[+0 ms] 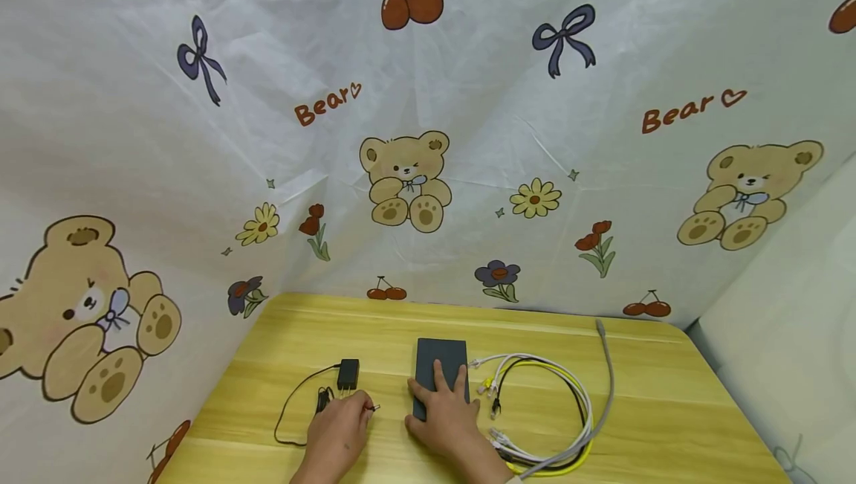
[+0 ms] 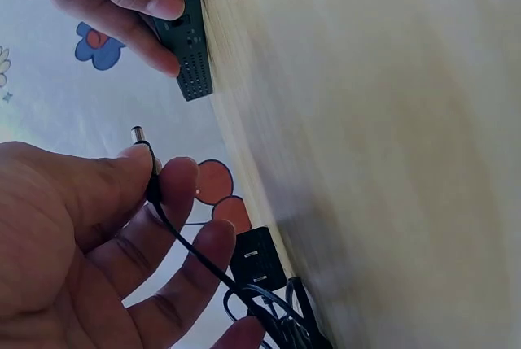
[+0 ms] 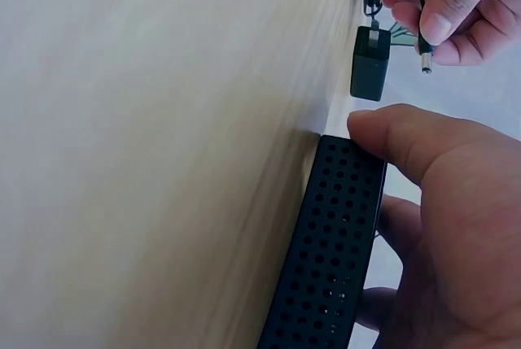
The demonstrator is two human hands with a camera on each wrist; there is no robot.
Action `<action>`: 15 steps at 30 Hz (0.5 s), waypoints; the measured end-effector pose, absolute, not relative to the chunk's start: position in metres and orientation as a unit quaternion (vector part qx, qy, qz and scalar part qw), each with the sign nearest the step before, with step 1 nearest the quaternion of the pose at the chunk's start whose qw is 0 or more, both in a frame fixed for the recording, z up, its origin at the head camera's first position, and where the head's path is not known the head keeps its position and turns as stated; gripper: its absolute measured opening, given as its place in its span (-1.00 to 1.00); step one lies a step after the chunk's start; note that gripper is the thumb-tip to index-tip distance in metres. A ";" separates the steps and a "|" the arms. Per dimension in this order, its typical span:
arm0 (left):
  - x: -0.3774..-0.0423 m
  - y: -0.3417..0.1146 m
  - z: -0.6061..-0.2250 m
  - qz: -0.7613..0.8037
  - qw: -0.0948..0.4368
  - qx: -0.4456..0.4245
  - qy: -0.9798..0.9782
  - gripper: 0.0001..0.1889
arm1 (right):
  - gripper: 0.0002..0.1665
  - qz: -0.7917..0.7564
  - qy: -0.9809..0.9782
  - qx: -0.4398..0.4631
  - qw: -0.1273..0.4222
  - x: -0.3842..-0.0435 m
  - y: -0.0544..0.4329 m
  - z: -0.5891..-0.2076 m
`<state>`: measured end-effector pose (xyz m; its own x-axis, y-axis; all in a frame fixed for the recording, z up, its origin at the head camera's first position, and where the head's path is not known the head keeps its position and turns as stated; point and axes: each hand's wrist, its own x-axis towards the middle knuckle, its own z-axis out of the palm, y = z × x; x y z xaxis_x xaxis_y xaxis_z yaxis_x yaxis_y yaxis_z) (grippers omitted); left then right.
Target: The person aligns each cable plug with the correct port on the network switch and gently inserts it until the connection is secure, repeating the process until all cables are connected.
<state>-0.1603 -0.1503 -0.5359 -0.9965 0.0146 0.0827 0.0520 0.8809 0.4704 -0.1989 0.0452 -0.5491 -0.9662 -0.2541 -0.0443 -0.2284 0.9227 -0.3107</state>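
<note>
Wooden table (image 1: 675, 402), on my remote feed. Cable coil (image 1: 578, 386), right, looped likely for tidiness. Dark box (image 1: 441, 355), mid-table, right hand (image 1: 446, 418) spread over it, I judge to steady it. Adapter (image 1: 348, 374), left. Barrel plug (image 2: 153, 178), pinched by left hand (image 1: 337, 428), metal tip (image 2: 137, 134) presumably left clear.

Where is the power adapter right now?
In the head view, the power adapter lies on the table, left of the dark box and just beyond the left grip.

The backdrop (image 1: 481, 112) reads "Bear" (image 1: 322, 106) twice, with hearts (image 1: 733, 98)
</note>
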 end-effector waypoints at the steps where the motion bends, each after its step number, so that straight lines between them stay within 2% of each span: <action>1: -0.160 -0.150 -0.536 -0.247 0.037 -0.017 -0.968 -0.95 | -0.29 -0.154 0.979 -0.123 0.042 -0.199 0.045 -0.549; 8: -0.161 -0.148 -0.536 -0.267 0.010 -0.006 -0.964 -0.85 | -0.30 -0.160 0.979 -0.124 0.037 -0.198 0.045 -0.550; 15: -0.162 -0.146 -0.536 -0.264 0.017 -0.007 -0.964 -0.81 | -0.30 -0.160 0.979 -0.124 0.030 -0.199 0.046 -0.551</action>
